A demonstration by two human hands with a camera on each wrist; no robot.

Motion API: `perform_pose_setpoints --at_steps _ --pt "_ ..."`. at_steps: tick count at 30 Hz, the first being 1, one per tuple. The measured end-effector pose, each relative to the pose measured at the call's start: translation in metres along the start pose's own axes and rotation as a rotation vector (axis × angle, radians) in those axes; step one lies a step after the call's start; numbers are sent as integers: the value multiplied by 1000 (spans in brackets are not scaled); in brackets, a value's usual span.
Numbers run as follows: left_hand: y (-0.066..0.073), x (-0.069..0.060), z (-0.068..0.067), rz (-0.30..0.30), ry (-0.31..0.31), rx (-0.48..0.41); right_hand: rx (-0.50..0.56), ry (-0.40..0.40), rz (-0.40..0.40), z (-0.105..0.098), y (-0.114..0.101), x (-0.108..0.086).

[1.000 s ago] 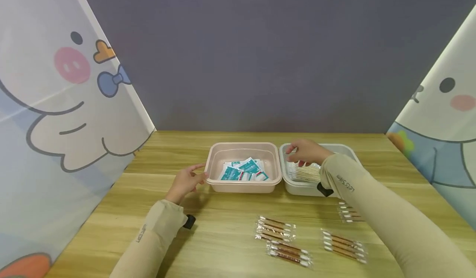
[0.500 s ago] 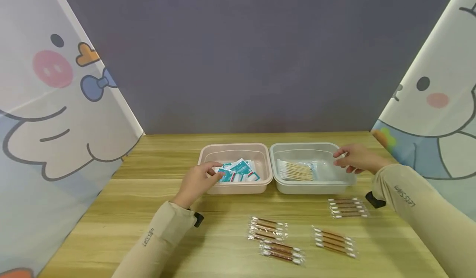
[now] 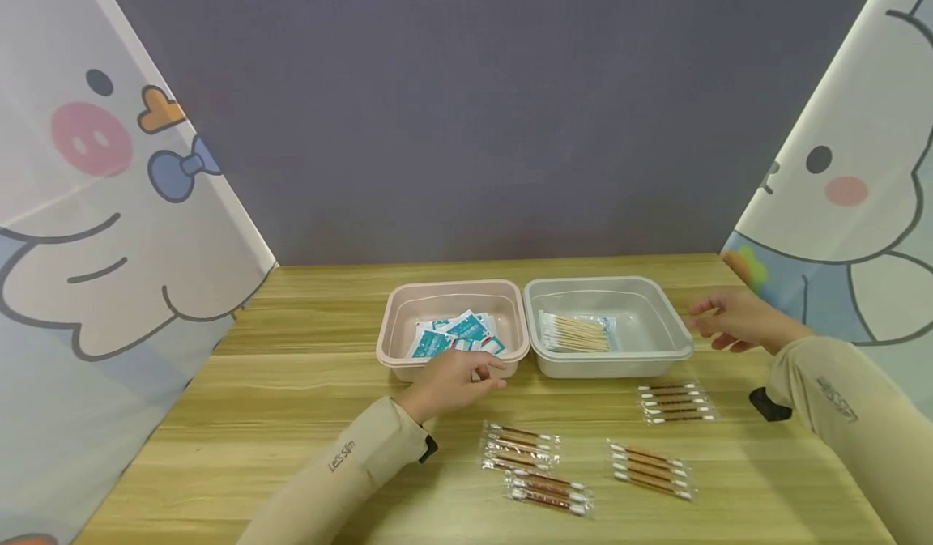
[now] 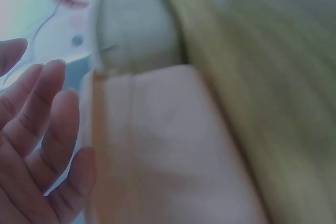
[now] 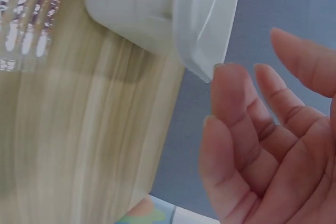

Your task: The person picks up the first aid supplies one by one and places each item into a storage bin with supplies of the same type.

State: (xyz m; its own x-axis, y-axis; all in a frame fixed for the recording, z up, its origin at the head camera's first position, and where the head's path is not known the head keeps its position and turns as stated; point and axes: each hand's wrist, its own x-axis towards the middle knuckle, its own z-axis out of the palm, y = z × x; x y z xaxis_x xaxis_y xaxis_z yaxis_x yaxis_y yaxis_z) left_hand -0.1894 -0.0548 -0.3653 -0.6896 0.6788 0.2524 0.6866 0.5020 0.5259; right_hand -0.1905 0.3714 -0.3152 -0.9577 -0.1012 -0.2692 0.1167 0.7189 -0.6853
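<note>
My left hand (image 3: 453,381) hovers over the front rim of the pink tray (image 3: 391,318), fingers loosely bent around nothing. Inside that tray lie several teal and white sachets (image 3: 466,328). Just off the right end of the grey-white tray (image 3: 659,334) is my right hand (image 3: 743,320), its fingers relaxed and holding nothing; in the right wrist view the fingertips (image 5: 229,72) are close to the tray's rim, and whether they touch is unclear. A clear packet of cotton swabs (image 3: 579,334) lies in the left part of the grey-white tray.
Packs of brown-stemmed swabs lie on the wooden table (image 3: 291,415): two touching or overlapping ones (image 3: 519,446) (image 3: 549,492) in front of the trays, one (image 3: 651,470) to their right, and one (image 3: 676,402) near the grey-white tray. A dark panel (image 3: 466,116) stands behind.
My left hand has moved right from the pink tray's left side to its front. My right hand has moved from above the grey-white tray to beyond its right end. The view has shifted.
</note>
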Motion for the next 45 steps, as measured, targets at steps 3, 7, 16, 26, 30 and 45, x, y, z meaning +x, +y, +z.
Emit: perform_pose_setpoints --at_steps 3,7,16,26,30,45 --pt "1 2 7 10 -62 38 6 2 24 3 3 -2" --pt "2 2 11 -2 -100 19 -1 -30 29 6 7 -5" --pt "-4 -1 20 -22 -167 59 12 -68 22 11 18 -6" --pt "-6 -3 26 -89 -240 110 155 -50 -7 27 29 -5" --pt "-5 -2 24 -117 -274 137 240 -39 -10 32 34 -5" --pt "5 3 23 -200 -443 366 658 -226 -180 38 56 1"
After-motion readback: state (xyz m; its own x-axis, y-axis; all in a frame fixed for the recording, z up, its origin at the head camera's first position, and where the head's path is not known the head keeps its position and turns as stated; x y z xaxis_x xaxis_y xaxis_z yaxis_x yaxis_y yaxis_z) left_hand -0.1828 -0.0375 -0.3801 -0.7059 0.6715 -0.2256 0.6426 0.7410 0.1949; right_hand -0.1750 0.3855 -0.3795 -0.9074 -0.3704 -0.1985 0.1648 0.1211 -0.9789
